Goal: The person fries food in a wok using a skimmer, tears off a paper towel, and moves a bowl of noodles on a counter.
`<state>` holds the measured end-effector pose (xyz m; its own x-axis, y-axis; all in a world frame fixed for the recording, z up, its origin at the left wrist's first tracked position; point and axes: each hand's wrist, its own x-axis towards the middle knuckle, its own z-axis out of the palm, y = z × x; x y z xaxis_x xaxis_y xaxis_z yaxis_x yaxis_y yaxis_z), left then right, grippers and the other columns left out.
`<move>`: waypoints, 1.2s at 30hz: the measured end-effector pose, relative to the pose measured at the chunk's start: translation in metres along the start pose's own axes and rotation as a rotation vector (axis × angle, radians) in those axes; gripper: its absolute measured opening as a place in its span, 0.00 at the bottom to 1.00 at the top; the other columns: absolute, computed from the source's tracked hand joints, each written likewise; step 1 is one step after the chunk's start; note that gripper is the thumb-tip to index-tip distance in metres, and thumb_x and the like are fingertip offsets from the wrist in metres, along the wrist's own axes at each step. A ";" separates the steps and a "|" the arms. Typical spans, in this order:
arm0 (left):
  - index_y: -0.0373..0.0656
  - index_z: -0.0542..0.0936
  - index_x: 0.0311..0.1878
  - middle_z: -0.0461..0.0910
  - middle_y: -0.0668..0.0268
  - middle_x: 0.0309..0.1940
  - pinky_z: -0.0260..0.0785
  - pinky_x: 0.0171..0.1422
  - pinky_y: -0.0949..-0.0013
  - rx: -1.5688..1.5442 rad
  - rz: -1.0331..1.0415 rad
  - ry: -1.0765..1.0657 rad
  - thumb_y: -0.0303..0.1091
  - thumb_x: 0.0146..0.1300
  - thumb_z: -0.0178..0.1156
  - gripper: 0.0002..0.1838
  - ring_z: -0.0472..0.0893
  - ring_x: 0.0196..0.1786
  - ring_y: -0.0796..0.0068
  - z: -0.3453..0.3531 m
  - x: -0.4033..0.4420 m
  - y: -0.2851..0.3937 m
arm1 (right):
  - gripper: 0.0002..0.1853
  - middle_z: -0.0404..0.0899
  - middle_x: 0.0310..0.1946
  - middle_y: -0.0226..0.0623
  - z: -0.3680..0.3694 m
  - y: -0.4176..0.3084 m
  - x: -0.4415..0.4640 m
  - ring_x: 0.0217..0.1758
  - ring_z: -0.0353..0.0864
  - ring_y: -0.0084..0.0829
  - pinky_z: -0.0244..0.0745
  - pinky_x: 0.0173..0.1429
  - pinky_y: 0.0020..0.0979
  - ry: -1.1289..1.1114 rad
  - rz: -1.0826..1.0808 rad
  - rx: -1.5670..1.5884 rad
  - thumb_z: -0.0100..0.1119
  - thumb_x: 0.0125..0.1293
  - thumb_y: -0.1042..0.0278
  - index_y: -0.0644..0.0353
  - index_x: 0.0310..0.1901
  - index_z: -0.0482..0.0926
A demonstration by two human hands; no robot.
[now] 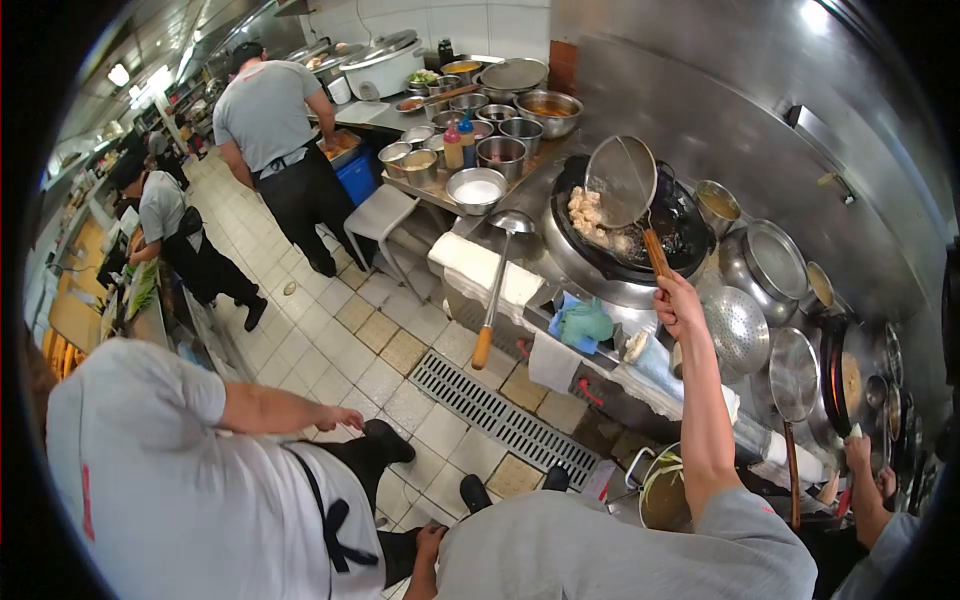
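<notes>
My right hand (680, 304) is closed around the wooden handle of a round mesh strainer (622, 180). The strainer is tilted up over a black wok (690, 225) on the range. Pale, lumpy food pieces (586, 212) are at the strainer's lower left edge and in the wok, where the liquid bubbles. My left hand (431, 541) hangs low beside my body, near dark trousers; how its fingers are set is hard to make out. A ladle (497, 290) with a wooden handle rests left of the wok, apart from both hands.
A perforated skimmer (735, 330) and metal bowls stand right of the wok. Sauce bottles (453, 147) and several metal pots crowd the counter behind. A co-worker (200, 470) stands close on my left, another (880, 530) at the right. A drain grate (500, 415) crosses the floor.
</notes>
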<state>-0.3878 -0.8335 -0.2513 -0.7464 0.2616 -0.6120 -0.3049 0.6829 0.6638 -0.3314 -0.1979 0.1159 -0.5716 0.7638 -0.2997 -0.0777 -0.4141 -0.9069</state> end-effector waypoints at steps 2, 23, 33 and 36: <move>0.36 0.81 0.32 0.80 0.60 0.28 0.70 0.37 0.71 0.025 0.018 0.000 0.38 0.48 0.61 0.13 0.79 0.31 0.71 -0.001 -0.002 -0.009 | 0.13 0.62 0.18 0.27 0.003 0.000 -0.010 0.11 0.53 0.13 0.43 0.09 0.16 0.042 -0.068 -0.110 0.45 0.62 0.70 0.52 0.49 0.65; 0.36 0.81 0.31 0.79 0.58 0.23 0.69 0.29 0.70 0.001 -0.058 -0.012 0.35 0.45 0.60 0.12 0.77 0.22 0.71 -0.011 0.004 -0.027 | 0.06 0.57 0.14 0.25 -0.053 0.016 -0.002 0.08 0.50 0.15 0.41 0.09 0.18 0.190 0.091 0.247 0.46 0.62 0.69 0.54 0.29 0.62; 0.35 0.80 0.33 0.79 0.59 0.22 0.68 0.27 0.71 -0.012 -0.048 0.000 0.35 0.49 0.60 0.13 0.76 0.23 0.72 -0.009 -0.010 -0.027 | 0.05 0.59 0.16 0.26 0.004 0.012 0.004 0.10 0.50 0.14 0.39 0.08 0.15 -0.001 0.172 0.307 0.43 0.64 0.66 0.53 0.31 0.61; 0.35 0.80 0.34 0.79 0.58 0.25 0.69 0.30 0.70 0.022 -0.117 0.015 0.36 0.49 0.60 0.13 0.77 0.26 0.71 -0.008 -0.025 -0.019 | 0.05 0.61 0.17 0.27 0.014 0.007 -0.009 0.10 0.52 0.13 0.41 0.09 0.16 -0.010 -0.005 0.112 0.45 0.62 0.69 0.51 0.39 0.64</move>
<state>-0.3687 -0.8583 -0.2450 -0.7153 0.1687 -0.6781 -0.3778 0.7231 0.5783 -0.3384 -0.2144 0.1164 -0.5787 0.7616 -0.2918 -0.1716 -0.4634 -0.8694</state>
